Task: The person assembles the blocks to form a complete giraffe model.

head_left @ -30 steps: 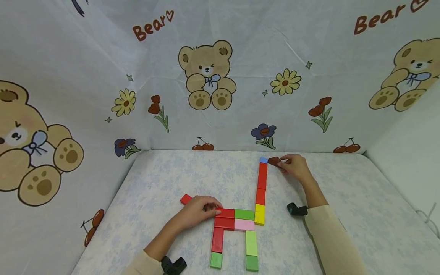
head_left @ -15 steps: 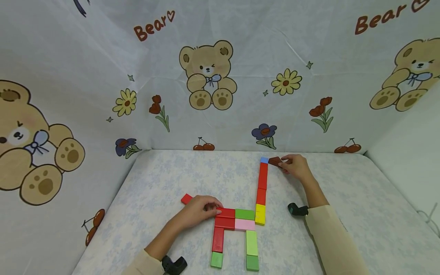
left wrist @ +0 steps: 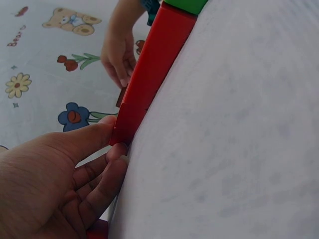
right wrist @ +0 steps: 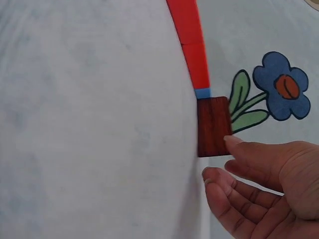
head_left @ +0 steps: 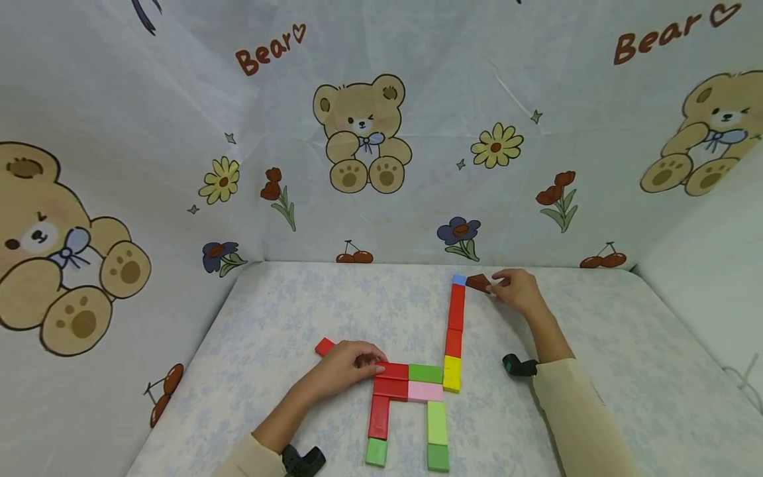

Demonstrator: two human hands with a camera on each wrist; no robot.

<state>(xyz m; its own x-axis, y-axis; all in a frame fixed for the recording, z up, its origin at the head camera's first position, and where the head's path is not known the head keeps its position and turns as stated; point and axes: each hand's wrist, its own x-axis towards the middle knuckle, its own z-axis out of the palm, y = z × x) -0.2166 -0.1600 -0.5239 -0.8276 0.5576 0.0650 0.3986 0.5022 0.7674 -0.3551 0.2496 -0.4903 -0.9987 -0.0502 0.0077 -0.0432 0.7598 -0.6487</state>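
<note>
Flat coloured blocks form a figure on the table. My left hand (head_left: pixel 346 364) is at its left end; the left wrist view has thumb and index finger pinching the end of a red block (left wrist: pixel 159 45). Another red block (head_left: pixel 324 346) lies partly hidden behind that hand. At the far end of a column of red blocks (head_left: pixel 456 307) sits a small blue block (head_left: pixel 459 279). A dark brown block (right wrist: pixel 214 127) stands against it. My right hand (head_left: pixel 517 290) is beside the brown block, thumb tip touching its edge, other fingers loosely bent and apart from it.
A yellow block (head_left: pixel 452 374) joins the column to a green block (head_left: pixel 425 373) and a pink block (head_left: pixel 425 391). Two legs with green ends (head_left: pixel 438 458) reach toward me. A bear-printed cloth (head_left: pixel 417 218) rises behind the table (head_left: pixel 286 305).
My right hand has shifted slightly right, with its fingers loosening from the brown block. The left hand and the other blocks stay put; the head view has tilted a little.
</note>
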